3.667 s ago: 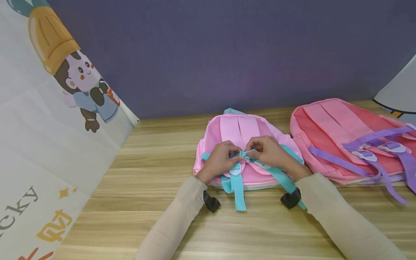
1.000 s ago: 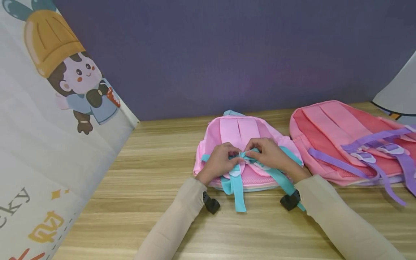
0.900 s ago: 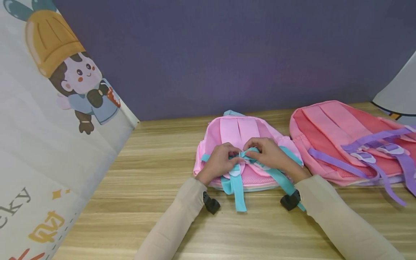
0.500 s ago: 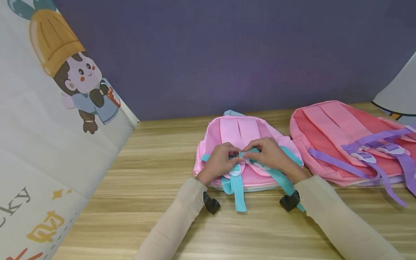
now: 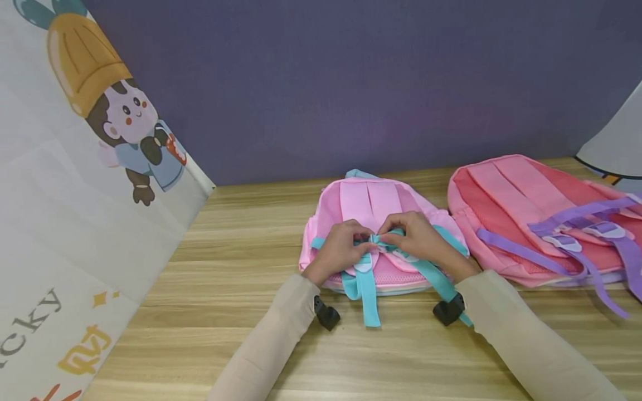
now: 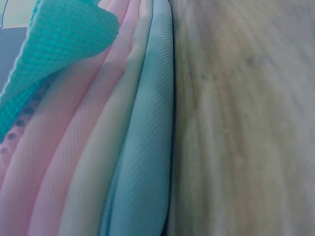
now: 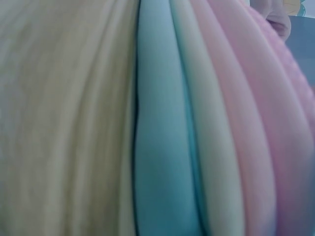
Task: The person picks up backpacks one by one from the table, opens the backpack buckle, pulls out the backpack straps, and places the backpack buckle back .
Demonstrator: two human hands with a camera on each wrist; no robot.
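Note:
A small pink backpack [image 5: 336, 200] lies back side up on the table, its padded shoulder straps facing me. Over its lower middle, both hands meet. My left hand [image 5: 343, 245] pinches the teal webbing at a narrow pale piece, possibly a buckle, whose details the fingers partly hide. From the right, my right hand [image 5: 415, 236] pinches a folded length of teal strap [image 5: 397, 233] beside it. A loose teal strap end [image 5: 370, 301] hangs below the left hand onto the table. In the wrist views the layered pink, cream and blue bottom edge of the backpack [image 7: 216, 118] fills much of the picture.
A larger coral-pink backpack [image 5: 506, 223] with purple straps [image 5: 521, 253] lies against the small one's right side. The wood-grain table [image 5: 236, 267] ends at a dark purple panel [image 5: 321, 89]. A printed white sheet [image 5: 75, 223] stands at the left.
Hands and backpack stay in nearly the same place. The right fingertips shift slightly left, then back right, along the teal strap. The head view tilts a little.

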